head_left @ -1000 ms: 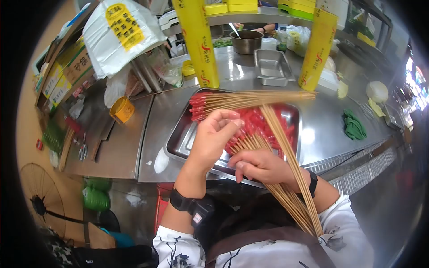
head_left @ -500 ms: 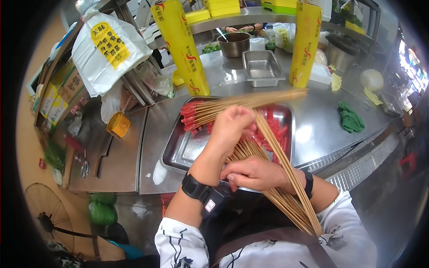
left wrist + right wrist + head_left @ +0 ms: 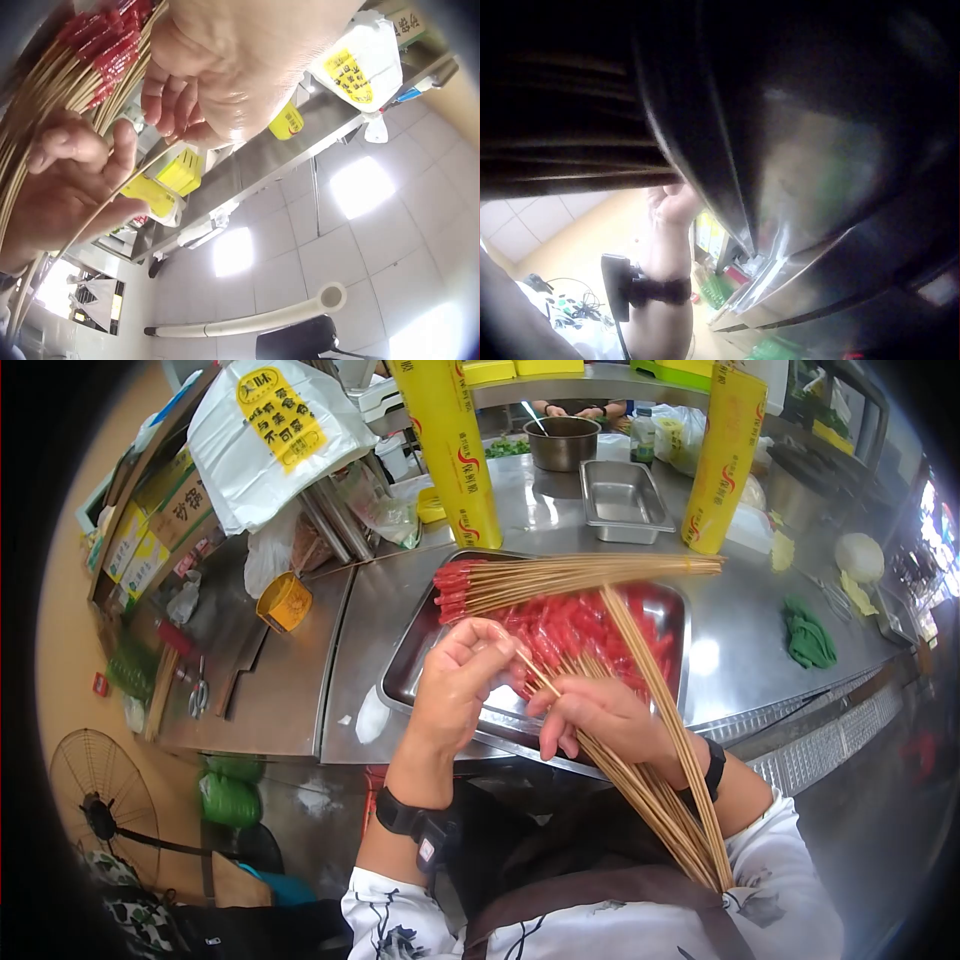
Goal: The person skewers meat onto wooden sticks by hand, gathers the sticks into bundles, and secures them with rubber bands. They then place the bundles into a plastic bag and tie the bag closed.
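Note:
My left hand [image 3: 455, 680] pinches one end of a thin bamboo skewer [image 3: 537, 672] between thumb and fingers. In the left wrist view that skewer slants down between the thumb and forefinger of my right hand [image 3: 75, 172], whose fingers are loosely bent. Below the right hand, a bundle of skewers [image 3: 655, 805] runs from the tray towards my side. Glossy red meat pieces [image 3: 560, 630] cover the skewer ends in the steel tray [image 3: 400, 670]. Across the tray's far edge lies another bundle of meat skewers [image 3: 590, 572], red ends to the left. The right wrist view is mostly dark.
Two yellow cling-film boxes [image 3: 463, 470] [image 3: 722, 470] stand behind the tray, with a small steel pan [image 3: 625, 502] between them. A green cloth [image 3: 808, 635] lies at the right. Scissors [image 3: 198, 698] and a yellow tub [image 3: 285, 602] are on the left.
My left hand has drawn back to the left from the near bundle, and a single skewer now shows between both hands. The right hand's fingers have loosened slightly. The head view has shifted.

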A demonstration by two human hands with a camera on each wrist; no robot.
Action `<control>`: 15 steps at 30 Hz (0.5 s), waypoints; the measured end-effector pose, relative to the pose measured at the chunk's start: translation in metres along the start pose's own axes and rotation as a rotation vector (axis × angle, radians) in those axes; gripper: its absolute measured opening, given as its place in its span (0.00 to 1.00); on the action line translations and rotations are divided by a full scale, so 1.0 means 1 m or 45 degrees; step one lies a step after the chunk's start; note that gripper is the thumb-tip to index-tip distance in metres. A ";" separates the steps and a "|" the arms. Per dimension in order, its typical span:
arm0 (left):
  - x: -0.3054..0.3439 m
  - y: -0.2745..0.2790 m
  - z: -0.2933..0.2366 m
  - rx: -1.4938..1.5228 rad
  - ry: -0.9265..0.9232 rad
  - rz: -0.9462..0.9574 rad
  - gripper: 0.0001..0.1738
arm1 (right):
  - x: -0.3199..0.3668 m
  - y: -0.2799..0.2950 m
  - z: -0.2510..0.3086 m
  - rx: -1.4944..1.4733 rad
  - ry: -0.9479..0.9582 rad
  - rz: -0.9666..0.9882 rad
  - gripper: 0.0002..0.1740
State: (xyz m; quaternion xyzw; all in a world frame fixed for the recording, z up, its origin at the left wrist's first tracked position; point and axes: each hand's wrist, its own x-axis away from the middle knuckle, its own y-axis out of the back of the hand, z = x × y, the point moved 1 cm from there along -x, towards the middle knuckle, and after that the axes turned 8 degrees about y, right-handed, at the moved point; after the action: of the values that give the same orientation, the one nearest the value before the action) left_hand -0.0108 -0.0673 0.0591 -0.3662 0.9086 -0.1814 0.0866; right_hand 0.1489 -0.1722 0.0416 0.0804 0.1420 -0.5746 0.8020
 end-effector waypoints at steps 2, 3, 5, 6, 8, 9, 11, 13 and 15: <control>-0.009 0.013 0.002 -0.104 -0.045 -0.197 0.05 | -0.001 0.001 0.002 0.092 0.020 0.029 0.16; -0.015 0.021 0.003 -0.156 -0.066 -0.296 0.06 | -0.001 0.001 0.003 0.137 0.029 0.043 0.15; -0.033 0.046 0.012 -0.469 -0.040 -0.370 0.09 | -0.002 -0.001 0.005 0.163 -0.002 0.021 0.15; -0.041 0.057 0.017 -0.670 -0.015 -0.369 0.09 | -0.002 -0.001 0.006 0.172 -0.016 0.013 0.15; -0.057 0.072 0.024 -1.201 -0.023 -0.357 0.11 | -0.002 -0.002 0.006 0.175 -0.002 0.012 0.16; -0.062 0.071 0.025 -1.417 -0.001 -0.374 0.13 | -0.002 -0.001 0.006 0.178 0.004 0.010 0.16; -0.076 0.078 0.036 -1.533 0.038 -0.381 0.14 | -0.002 0.000 0.006 0.165 0.002 0.011 0.16; -0.082 0.077 0.038 -1.630 0.040 -0.423 0.14 | 0.000 0.000 0.005 0.147 -0.004 0.013 0.16; -0.086 0.072 0.036 -1.738 0.020 -0.457 0.14 | 0.000 0.001 0.004 0.126 -0.003 0.012 0.15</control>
State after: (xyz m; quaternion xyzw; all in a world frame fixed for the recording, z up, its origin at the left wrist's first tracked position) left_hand 0.0154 0.0312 0.0001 -0.4815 0.7456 0.4149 -0.2003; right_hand 0.1503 -0.1734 0.0453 0.1199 0.1121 -0.5772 0.7999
